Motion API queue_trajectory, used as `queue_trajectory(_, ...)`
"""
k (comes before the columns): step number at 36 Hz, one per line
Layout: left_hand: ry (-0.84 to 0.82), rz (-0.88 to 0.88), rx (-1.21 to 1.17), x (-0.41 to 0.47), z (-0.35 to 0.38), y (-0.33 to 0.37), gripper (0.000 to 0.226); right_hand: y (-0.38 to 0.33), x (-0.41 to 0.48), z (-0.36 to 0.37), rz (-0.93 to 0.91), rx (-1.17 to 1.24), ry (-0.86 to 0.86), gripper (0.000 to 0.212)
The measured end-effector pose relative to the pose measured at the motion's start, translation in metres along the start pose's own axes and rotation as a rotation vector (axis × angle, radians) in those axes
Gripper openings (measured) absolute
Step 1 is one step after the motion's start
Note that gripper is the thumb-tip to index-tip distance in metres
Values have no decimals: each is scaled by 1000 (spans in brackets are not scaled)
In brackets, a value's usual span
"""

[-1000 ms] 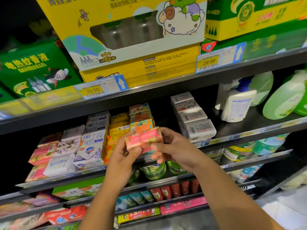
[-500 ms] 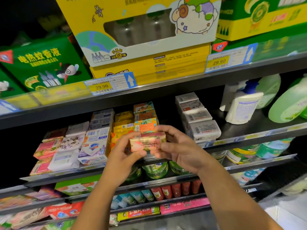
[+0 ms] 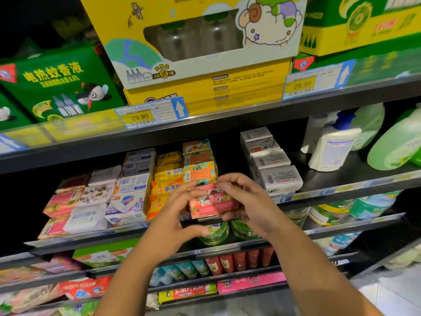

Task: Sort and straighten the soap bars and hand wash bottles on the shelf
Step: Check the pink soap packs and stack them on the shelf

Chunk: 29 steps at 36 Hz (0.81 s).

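Both hands meet at a pink soap bar (image 3: 214, 201), held level, probably to turn its label forward before it is set down. Right hand (image 3: 255, 206) clasps the bar's right end, fingers curled over the top, bearing its weight. Left hand (image 3: 173, 215) brings fingertips to the bar's left end, thumb clear below; blur hides whether it truly grips. Just behind the bar runs the shelf (image 3: 330, 176), its front rail keeping stock from sliding off. Well right of the bar, the hand wash bottles (image 3: 330, 149) lean together. Just right of the bar, white soap boxes (image 3: 273, 169) lie stacked. Well left of it lie matching pink bars (image 3: 61, 201), likely where it belongs.
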<state>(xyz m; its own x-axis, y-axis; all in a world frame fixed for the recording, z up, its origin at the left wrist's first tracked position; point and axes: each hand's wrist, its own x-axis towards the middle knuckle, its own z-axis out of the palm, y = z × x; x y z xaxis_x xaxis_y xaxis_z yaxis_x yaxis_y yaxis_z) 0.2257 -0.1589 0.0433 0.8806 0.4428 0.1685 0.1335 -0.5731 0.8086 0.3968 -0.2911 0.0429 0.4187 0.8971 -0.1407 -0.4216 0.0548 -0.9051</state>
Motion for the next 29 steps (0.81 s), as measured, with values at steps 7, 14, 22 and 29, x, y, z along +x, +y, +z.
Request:
queue_trajectory(7,236,-76,-113,3,-2,-11,46,3,4,-5,-27,-333,-93,52)
queue_trajectory(14,407,17,-300,7,2,13,54,13,9,-1,-140,-602,-26,54)
queue_trajectory(22,349,129,-39,14,20,36,59,27,12,18,-180,-670,16,52)
queue_trajectory(29,397,21,-125,3,4,20,57,20,8,-12,-228,-581,38,71)
